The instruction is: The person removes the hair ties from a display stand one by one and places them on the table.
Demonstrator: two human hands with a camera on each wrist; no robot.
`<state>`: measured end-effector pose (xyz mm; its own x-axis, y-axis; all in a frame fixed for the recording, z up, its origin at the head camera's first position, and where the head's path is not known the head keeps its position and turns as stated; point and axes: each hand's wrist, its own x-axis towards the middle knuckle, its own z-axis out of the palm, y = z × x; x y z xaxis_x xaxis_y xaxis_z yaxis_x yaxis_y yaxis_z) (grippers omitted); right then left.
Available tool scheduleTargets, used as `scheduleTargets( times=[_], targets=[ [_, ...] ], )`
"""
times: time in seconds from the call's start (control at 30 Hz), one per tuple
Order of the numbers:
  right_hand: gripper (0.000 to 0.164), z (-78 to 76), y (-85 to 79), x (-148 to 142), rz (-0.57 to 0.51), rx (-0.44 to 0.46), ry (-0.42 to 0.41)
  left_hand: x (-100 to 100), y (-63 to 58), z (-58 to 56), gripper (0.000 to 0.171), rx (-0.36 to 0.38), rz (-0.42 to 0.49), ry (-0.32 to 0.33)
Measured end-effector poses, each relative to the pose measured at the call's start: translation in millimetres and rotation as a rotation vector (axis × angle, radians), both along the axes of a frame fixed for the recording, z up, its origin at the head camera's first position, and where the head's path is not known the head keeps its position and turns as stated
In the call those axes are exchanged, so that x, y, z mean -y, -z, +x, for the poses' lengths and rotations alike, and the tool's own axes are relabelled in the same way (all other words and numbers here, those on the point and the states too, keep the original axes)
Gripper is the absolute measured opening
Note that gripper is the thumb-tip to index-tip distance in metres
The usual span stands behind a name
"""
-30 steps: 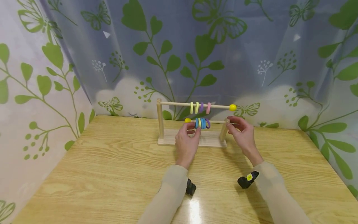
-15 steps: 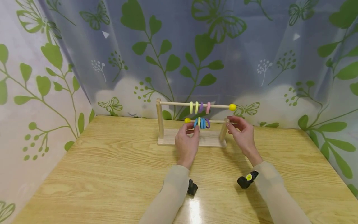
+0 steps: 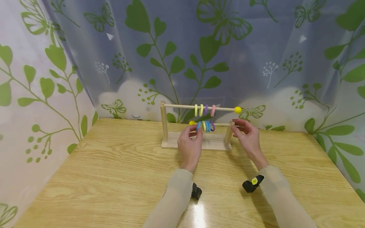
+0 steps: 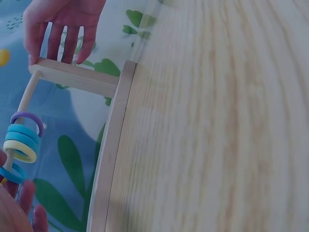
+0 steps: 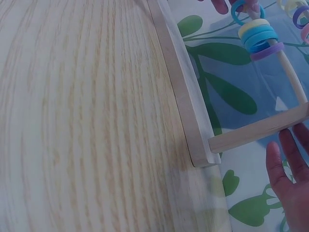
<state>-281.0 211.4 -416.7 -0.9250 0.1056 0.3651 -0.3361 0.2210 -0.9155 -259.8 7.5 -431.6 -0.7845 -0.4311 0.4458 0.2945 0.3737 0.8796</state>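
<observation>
Firstly, leaf-and-butterfly curtain (image 3: 182, 63) behind wood-grain surface (image 3: 114, 177). Upright thereon, wooden stand (image 3: 214, 145). Right hand (image 3: 248, 136): gripping right post (image 3: 229, 134) near its top. Left hand (image 3: 190, 148): pinching blue ring (image 3: 198, 126), tilted, toward left end of lower rod (image 3: 222, 124). Further right on same rod: yellow ring (image 3: 203, 126), two blue rings (image 3: 208, 126), purple ring (image 3: 212, 126). Upper rod (image 3: 223, 109): two yellow rings (image 3: 201, 110), second purple ring (image 3: 206, 110), pink ring (image 3: 213, 110). Lastly, yellow balls (image 3: 238, 110), one at each rod's free end.

Glare whitens the table (image 3: 114, 177) (wrist views look dimmer).
</observation>
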Motion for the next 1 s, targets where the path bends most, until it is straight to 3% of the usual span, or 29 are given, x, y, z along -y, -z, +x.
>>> scheduleTargets(
  times=[0.73, 1.0],
  targets=[
    [0.031, 1.4, -2.1, 1, -0.004, 0.003, -0.002, 14, -3.5, -1.7, 0.012, -0.056, 0.091, -0.037],
    [0.033, 0.1, 0.2, 0, -0.005, -0.005, -0.005, 20, -7.2, -3.5, 0.012, -0.031, 0.088, -0.058]
  ],
)
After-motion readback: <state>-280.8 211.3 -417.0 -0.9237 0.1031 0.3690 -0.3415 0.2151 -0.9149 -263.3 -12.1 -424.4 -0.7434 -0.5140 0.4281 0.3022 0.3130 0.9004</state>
